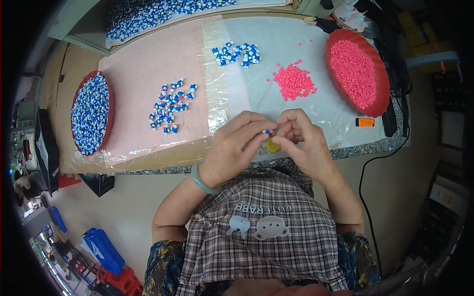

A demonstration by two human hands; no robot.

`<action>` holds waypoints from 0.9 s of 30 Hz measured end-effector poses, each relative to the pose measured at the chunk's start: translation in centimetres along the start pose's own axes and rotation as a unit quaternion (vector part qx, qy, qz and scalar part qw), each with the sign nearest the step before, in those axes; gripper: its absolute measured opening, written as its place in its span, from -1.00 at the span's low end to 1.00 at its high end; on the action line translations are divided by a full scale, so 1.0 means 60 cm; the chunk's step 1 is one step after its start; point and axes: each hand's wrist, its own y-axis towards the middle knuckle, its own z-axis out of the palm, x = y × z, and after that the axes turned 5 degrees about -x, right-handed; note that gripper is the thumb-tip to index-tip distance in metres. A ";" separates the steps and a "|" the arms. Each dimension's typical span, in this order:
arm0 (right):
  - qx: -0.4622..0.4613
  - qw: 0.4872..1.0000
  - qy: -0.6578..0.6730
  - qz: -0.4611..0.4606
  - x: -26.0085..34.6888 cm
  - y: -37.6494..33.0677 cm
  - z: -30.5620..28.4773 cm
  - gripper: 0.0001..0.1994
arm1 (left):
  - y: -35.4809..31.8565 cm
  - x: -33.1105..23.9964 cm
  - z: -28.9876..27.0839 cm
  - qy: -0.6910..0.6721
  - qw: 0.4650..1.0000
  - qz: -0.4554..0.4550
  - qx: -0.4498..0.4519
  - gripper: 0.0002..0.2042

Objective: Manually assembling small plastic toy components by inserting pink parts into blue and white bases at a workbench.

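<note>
My left hand (pixel 236 140), with a pale green bangle (pixel 204 180) at its wrist, pinches a small blue-and-white figurine (pixel 267 131). A touch of pink shows on that figurine. Close beside it, my right hand (pixel 307 144) has its thumb and fingers bent together; what they hold, if anything, is too small to make out. A yellow round thing (pixel 272 145) shows just below the fingertips, at the table's near edge. Beyond my hands lies a loose heap of small pink pieces (pixel 295 81). Two groups of blue-and-white figurines (pixel 170 104) lie to the left and farther back.
A red oval basket (pixel 111 118) full of figurines stands at left. Another red basket (pixel 382 93) holds pink pieces at right, near an orange-and-black small box (pixel 365 122). More figurines (pixel 158 17) fill a tray at the back. A black cable (pixel 363 197) hangs at right.
</note>
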 end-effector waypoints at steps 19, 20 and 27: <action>-0.164 0.919 -0.312 -0.179 -0.102 0.068 -0.040 -0.89 | 0.048 0.079 -0.103 0.350 0.930 0.061 -0.092 -0.73; -0.163 0.919 -0.311 -0.181 -0.101 0.069 -0.042 -0.89 | 0.059 0.084 -0.095 0.335 0.936 0.072 -0.078 -0.74; -0.069 0.926 -0.300 -0.218 -0.092 0.070 -0.089 -0.88 | 0.138 0.135 -0.034 0.306 0.941 0.135 -0.043 -0.73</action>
